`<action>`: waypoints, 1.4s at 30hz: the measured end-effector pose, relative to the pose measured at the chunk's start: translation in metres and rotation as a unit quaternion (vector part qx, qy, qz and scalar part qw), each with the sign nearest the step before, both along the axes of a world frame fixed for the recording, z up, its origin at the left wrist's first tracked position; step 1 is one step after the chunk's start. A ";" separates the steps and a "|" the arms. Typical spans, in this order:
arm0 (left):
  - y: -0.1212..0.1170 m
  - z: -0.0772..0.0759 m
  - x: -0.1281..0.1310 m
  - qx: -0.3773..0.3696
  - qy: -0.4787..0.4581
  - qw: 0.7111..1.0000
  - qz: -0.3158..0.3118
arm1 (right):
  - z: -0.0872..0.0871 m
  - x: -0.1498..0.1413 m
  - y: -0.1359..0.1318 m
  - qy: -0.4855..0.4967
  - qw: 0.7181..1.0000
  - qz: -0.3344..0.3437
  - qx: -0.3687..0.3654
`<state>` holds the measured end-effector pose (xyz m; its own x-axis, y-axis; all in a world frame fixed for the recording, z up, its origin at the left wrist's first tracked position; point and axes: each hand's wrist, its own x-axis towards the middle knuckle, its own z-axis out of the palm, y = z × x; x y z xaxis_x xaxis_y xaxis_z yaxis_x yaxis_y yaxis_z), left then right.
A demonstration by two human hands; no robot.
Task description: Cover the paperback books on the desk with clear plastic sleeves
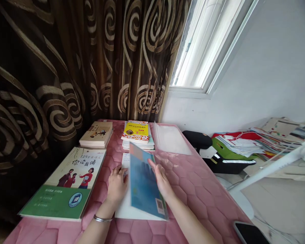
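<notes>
The blue book (144, 186) leans over a white page (122, 210) on the bench (218, 210), its right side pinched by the right hand (163, 181). The left hand (117, 184) bends over the page, its grip unclear. This seems a lifting or turning step, calling next for a steady hold.

Left hand (117, 184) rests at left edge of white paper (123, 207), fingers bent. Right hand (162, 179) grips tilted blue book (144, 188) by its right side. Left of left hand: green-and-white book (63, 186). Beyond both hands: yellow-topped stack (137, 131); tan stack (94, 134) farther left. Pink table (193, 193) beneath.
</notes>
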<state>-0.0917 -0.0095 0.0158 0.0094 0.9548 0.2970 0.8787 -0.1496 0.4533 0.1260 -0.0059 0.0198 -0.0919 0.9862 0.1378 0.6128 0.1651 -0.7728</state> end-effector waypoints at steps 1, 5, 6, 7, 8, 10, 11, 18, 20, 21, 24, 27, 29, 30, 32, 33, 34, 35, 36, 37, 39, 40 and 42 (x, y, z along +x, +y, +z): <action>0.000 0.002 -0.002 -0.008 0.000 1.000 -0.006 | 0.002 -0.005 -0.001 0.015 1.000 0.012 -0.002; 0.003 0.011 -0.012 -0.012 -0.044 0.997 -0.059 | 0.005 -0.022 -0.007 -0.036 0.996 0.086 0.017; 0.004 0.012 -0.015 -0.014 -0.069 0.995 -0.070 | 0.004 -0.025 -0.008 -0.075 0.992 0.102 0.026; 0.006 0.012 -0.018 -0.019 -0.093 0.993 -0.073 | 0.003 -0.028 -0.009 -0.118 0.986 0.115 0.033; 0.008 0.012 -0.020 -0.027 -0.113 0.991 -0.066 | 0.002 -0.031 -0.011 -0.161 0.978 0.125 0.040; 0.011 0.011 -0.025 -0.040 -0.134 0.990 -0.029 | -0.001 -0.035 -0.014 -0.231 0.962 0.138 0.054; 0.012 0.010 -0.026 -0.044 -0.141 0.989 -0.008 | -0.002 -0.036 -0.015 -0.253 0.955 0.145 0.060; 0.012 0.004 -0.023 -0.041 -0.139 0.989 0.023 | 0.000 -0.052 -0.023 -0.279 0.930 0.224 0.083; 0.010 0.002 -0.020 -0.028 -0.123 0.992 0.016 | 0.001 -0.061 -0.020 -0.276 0.925 0.242 0.098; 0.009 0.002 -0.019 -0.026 -0.117 0.993 0.012 | 0.001 -0.066 -0.017 -0.275 0.923 0.247 0.106; 0.008 0.002 -0.017 -0.035 -0.117 0.992 0.012 | 0.000 -0.079 -0.002 -0.276 0.920 0.253 0.119; 0.008 0.000 -0.017 -0.047 -0.120 0.991 0.024 | 0.000 -0.085 0.021 -0.283 0.918 0.252 0.119; 0.009 -0.003 -0.016 -0.028 -0.109 0.993 0.025 | 0.000 -0.087 0.034 -0.293 0.916 0.247 0.116; 0.009 -0.005 -0.015 -0.011 -0.099 0.995 0.022 | 0.001 -0.088 0.040 -0.298 0.915 0.246 0.115; 0.009 -0.010 -0.013 0.026 -0.076 0.997 0.016 | 0.001 -0.089 0.047 -0.306 0.912 0.246 0.119; 0.009 -0.012 -0.012 0.037 -0.064 0.997 0.013 | 0.001 -0.089 0.049 -0.309 0.911 0.245 0.120; 0.009 -0.014 -0.011 0.043 -0.054 0.998 0.011 | 0.001 -0.089 0.050 -0.310 0.912 0.241 0.121; 0.009 -0.015 -0.011 0.045 -0.044 0.998 0.011 | 0.000 -0.087 0.051 -0.310 0.913 0.236 0.121; 0.008 -0.016 -0.010 0.043 -0.036 0.998 0.012 | 0.000 -0.084 0.052 -0.310 0.915 0.228 0.117; 0.008 -0.017 -0.010 0.040 -0.031 0.999 0.014 | -0.001 -0.079 0.053 -0.311 0.919 0.217 0.111; 0.007 -0.017 -0.010 0.030 -0.025 0.999 0.014 | -0.002 -0.063 0.058 -0.315 0.926 0.186 0.091; 0.006 -0.016 -0.010 0.026 -0.024 0.999 0.012 | -0.003 -0.052 0.060 -0.319 0.930 0.168 0.077; 0.006 -0.015 -0.010 0.018 -0.021 1.000 0.009 | -0.004 -0.028 0.066 -0.326 0.935 0.128 0.046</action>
<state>-0.1022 -0.0035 0.0009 -0.0218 0.9434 0.3308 0.8617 -0.1501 0.4847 0.0976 0.0606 0.0162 -0.4174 0.9072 0.0535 0.8804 0.4182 -0.2235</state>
